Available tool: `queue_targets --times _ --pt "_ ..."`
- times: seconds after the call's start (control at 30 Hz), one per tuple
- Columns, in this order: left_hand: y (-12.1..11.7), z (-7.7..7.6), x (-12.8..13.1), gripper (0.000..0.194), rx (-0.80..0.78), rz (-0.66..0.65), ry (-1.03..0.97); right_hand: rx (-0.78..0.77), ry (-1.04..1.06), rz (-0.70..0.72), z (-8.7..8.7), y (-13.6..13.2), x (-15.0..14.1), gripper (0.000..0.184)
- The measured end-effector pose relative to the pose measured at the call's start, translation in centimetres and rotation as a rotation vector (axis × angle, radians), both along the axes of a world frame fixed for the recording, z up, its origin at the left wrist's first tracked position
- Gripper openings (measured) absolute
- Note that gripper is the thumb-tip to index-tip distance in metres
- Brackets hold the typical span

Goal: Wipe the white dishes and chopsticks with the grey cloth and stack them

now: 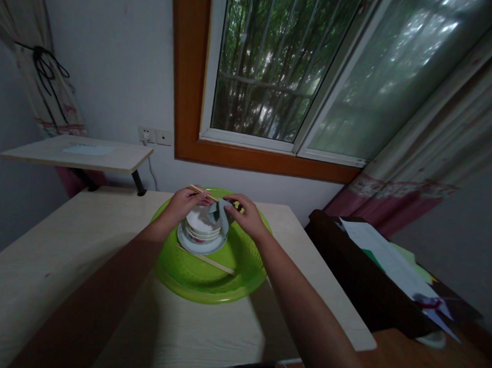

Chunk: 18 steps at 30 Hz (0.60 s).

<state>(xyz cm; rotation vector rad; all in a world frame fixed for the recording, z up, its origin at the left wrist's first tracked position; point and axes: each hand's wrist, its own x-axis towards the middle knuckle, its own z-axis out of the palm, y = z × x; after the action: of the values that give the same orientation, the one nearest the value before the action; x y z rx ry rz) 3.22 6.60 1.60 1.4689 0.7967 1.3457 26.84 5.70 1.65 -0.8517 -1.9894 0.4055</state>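
My left hand (187,204) is closed around wooden chopsticks (198,190), held above the bowls; how many it holds I cannot tell. A grey-green cloth (222,218) hangs from my right hand (244,210), whose fingers pinch it by the tips of the chopsticks. Below both hands, a stack of white bowls (201,232) stands on a white plate (196,246) in a large green basin (206,294). More chopsticks (208,259) lie in the basin, in front of the plate.
The basin sits on a pale wooden table (123,210). At the back left is a small raised shelf (85,155) on black legs. A window (278,69) and wall socket (155,136) are behind. To the right, papers (391,259) lie on a dark brown piece of furniture (345,268).
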Motion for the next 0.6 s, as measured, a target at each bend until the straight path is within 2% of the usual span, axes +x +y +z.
queue_targets --times 0.13,0.3,0.6 --pt "-0.1 0.0 -0.1 0.043 0.004 -0.044 -0.029 0.158 -0.198 -0.046 -0.2 0.5 -0.2 0.032" --pt "-0.3 -0.2 -0.3 0.039 -0.015 -0.094 -0.043 0.221 -0.359 -0.108 0.0 0.4 -0.6 0.028" --pt "-0.6 0.9 -0.7 0.032 0.041 0.217 -0.097 0.193 -0.409 -0.229 -0.4 1.1 -0.1 0.026"
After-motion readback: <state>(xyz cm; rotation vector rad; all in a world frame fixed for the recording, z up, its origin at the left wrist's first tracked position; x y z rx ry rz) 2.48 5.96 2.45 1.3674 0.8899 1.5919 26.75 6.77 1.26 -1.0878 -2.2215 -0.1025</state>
